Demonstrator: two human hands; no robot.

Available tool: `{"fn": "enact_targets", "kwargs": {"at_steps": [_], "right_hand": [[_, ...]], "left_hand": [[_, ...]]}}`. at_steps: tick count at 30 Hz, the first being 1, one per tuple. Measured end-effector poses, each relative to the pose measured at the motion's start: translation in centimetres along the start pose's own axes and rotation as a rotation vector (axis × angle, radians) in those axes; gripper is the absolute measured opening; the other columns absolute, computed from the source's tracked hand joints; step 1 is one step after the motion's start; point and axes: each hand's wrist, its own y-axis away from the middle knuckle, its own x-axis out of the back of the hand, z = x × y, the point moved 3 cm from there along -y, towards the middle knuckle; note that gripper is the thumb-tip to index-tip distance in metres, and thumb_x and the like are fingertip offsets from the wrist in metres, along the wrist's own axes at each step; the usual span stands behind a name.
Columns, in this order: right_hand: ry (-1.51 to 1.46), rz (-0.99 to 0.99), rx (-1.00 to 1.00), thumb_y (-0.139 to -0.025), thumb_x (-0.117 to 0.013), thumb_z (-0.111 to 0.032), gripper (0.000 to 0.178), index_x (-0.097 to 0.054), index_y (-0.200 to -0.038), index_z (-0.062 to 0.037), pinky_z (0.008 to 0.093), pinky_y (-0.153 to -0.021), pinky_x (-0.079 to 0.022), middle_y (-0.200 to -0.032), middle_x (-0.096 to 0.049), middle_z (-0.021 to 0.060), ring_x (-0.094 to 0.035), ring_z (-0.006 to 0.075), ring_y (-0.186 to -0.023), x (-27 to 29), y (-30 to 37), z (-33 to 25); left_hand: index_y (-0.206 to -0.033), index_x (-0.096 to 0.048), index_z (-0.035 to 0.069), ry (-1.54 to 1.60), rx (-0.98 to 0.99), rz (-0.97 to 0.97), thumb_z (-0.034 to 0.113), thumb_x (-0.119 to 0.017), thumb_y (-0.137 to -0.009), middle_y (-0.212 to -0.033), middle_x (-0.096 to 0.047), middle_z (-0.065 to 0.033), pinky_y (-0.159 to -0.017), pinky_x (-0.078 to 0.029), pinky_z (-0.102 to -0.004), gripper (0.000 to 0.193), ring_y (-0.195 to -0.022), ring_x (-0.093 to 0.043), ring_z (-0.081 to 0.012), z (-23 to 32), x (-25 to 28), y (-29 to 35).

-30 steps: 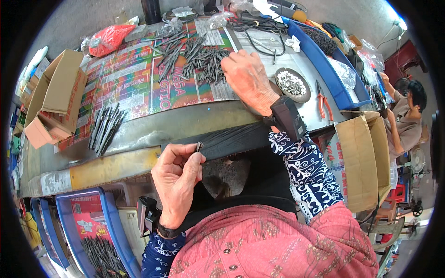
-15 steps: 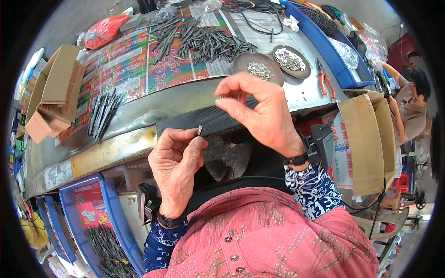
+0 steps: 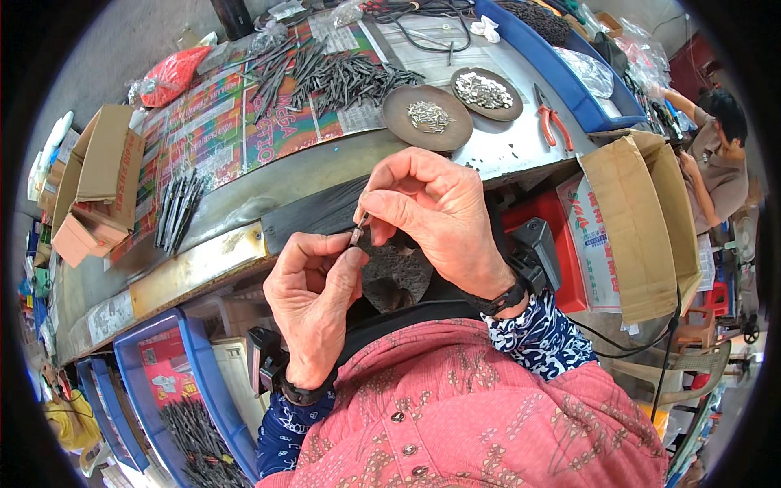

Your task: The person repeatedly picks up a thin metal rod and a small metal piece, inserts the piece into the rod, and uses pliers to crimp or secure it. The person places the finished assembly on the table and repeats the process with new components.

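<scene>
Above the front edge of the bench, my left hand [image 3: 313, 297] pinches a small dark piece with a shiny metal end [image 3: 355, 236] between thumb and forefinger. My right hand [image 3: 443, 224] is closed in a pinch just above that end, its fingertips almost touching the piece. Whatever tiny thing lies between the right fingertips is too small to make out. Beyond my right hand sits a brown round dish [image 3: 396, 122] of small silvery pins. A second dish [image 3: 512, 110], holding small pale metal bits, stands beside it.
Black strip-like parts [image 3: 342, 77] lie heaped on the bench, with a smaller bundle [image 3: 179, 203] at left. Red-handled pliers [image 3: 556, 126] rest by a blue tray [image 3: 561, 69]. Cardboard boxes [image 3: 106, 171] flank the bench. At right, another person [image 3: 720, 163] works.
My right hand has come down and left, from above the bench edge to the piece in my left hand. My left hand has kept its pinch.
</scene>
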Motion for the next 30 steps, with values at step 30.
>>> {"fn": "enact_targets", "kwargs": {"at_steps": [30], "right_hand": [[0.017, 0.024, -0.036, -0.091, -0.064, -0.007, 0.01, -0.06, -0.094, 0.002, 0.0214, -0.06, -0.05, -0.081, -0.065, 0.0064, -0.059, 0.0087, -0.065, -0.08, 0.2, 0.51]], "left_hand": [[-0.096, -0.061, 0.0, -0.01, 0.001, 0.022, -0.001, -0.066, -0.088, -0.08, -0.065, -0.002, -0.052, -0.038, -0.016, 0.009, -0.06, -0.05, -0.0014, -0.37, 0.1, 0.35]]}}
